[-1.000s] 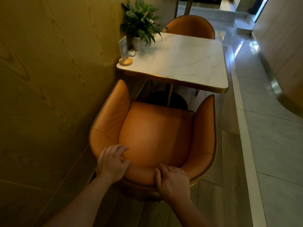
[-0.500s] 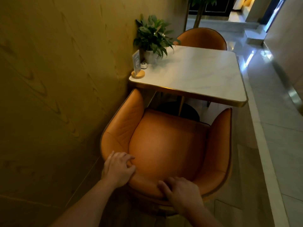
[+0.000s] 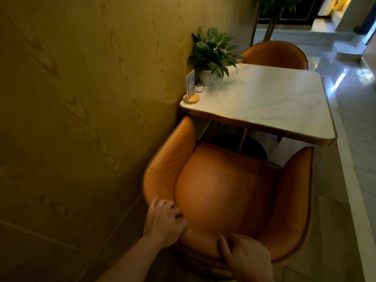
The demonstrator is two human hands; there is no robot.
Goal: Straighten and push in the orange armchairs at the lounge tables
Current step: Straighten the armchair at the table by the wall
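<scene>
Landmark: white marble-look square table with a brass edge point(image 3: 264, 102), set against the wood-grain wall point(image 3: 81, 98).
Near chair: orange leather tub armchair point(image 3: 223, 190) on the table's near side; its left arm tip sits just under the table corner, the seat mostly outside the edge, so in my judgement not pushed in.
Left hand: left hand point(image 3: 162, 220) curled over the backrest rim, gripping it, likely to steer.
Right hand: right hand point(image 3: 246, 259) pressed flat on the rim, fingers loosely spread, placed to shove.
Far chair: second orange armchair point(image 3: 274, 54) beyond the table, tucked close.
Tabletop: potted green plant point(image 3: 211, 55) and small sign on a round wooden base point(image 3: 190, 88) at the wall side, away from sitters.
</scene>
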